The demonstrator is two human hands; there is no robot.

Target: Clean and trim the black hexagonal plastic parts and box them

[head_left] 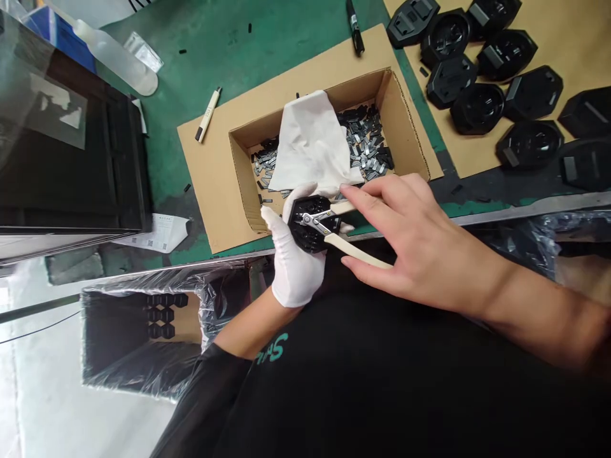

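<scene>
My left hand [296, 270], in a white glove, is closed round a black faceted plastic part [305, 240] just in front of a cardboard box. With my bare right hand [415, 238] I grip the cream handles of a pair of pliers [360, 252], perhaps nippers. Their metal joint lies over the black part, and the handles are spread apart. The jaw tips are hard to make out against the dark plastic. Behind my hands, the open cardboard box [408, 127] holds many small black pieces [365, 143] and a white cloth [312, 140].
Black plastic housings [477, 108] lie on cardboard at the right. A marker [354, 27], a cream cutter knife [209, 114] and a squeeze bottle [117, 57] are on the green bench [210, 44]. A dark cabinet-like object [71, 140] stands left. Below is a plastic-lined box [119, 343] with black parts.
</scene>
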